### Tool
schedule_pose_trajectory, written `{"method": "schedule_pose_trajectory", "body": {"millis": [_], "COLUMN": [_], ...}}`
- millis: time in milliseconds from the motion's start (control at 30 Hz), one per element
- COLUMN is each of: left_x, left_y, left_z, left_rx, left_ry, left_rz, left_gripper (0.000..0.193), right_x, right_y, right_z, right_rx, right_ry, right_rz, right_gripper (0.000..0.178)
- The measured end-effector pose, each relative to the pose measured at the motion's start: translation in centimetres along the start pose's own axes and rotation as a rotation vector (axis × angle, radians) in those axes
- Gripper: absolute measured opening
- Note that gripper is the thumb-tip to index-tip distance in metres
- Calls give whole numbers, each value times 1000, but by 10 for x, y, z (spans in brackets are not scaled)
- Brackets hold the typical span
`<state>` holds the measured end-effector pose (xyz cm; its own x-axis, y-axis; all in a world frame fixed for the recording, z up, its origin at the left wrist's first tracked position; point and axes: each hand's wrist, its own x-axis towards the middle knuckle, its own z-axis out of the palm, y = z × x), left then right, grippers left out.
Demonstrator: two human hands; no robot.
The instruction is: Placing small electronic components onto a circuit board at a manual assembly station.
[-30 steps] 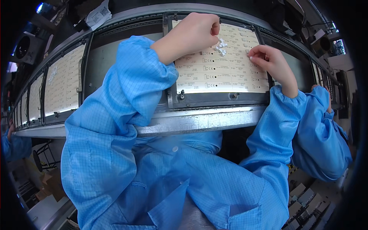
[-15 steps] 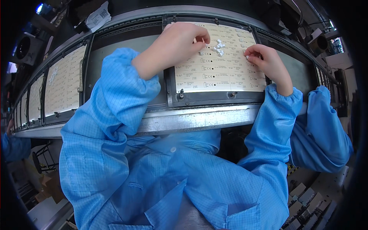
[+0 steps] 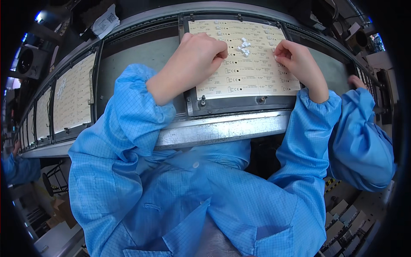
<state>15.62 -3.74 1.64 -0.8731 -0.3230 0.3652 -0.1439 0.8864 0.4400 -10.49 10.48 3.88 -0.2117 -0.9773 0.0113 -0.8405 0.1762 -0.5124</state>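
Note:
A cream printed circuit board panel with rows of repeated black markings lies in a dark frame. Small white connectors sit in a loose heap on its middle. Over the panel's left part is my left hand, its thumb and fingers closed together at a row of markings; whatever they hold is hidden. At the right column, my right hand pinches a small white connector close to the panel surface. Several white connectors stand in the panel's right and upper rows.
More framed panels line the conveyor to the left, one with a white heap on it. A metal rail runs along the near edge. A blue-sleeved co-worker's arm is close on my right; another sleeve shows far left.
My left hand has come down nearer me on the panel, its fingers curled tighter. My right hand stays by the right column. The co-worker's hand at right has come into view.

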Motion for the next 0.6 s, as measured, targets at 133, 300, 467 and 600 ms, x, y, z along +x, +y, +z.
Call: {"method": "schedule_pose_trajectory", "body": {"millis": [133,300,467,600], "left_x": [0,1,1,-7], "left_y": [0,3,4,5], "left_z": [3,2,8,4], "left_rx": [-56,-38,-9,134], "left_ry": [-19,-36,-2,-1], "left_rz": [-3,13,86,78], "left_gripper": [8,9,10,9], "right_x": [-1,-5,-8,2], "right_y": [-1,-2,-6,-14], "right_z": [-3,-3,-4,-2], "right_rx": [-12,26,41,24], "right_ry": [-1,38,125,139], "right_rz": [-7,-39,-123,-216], "right_gripper": [10,10,11,11]}}
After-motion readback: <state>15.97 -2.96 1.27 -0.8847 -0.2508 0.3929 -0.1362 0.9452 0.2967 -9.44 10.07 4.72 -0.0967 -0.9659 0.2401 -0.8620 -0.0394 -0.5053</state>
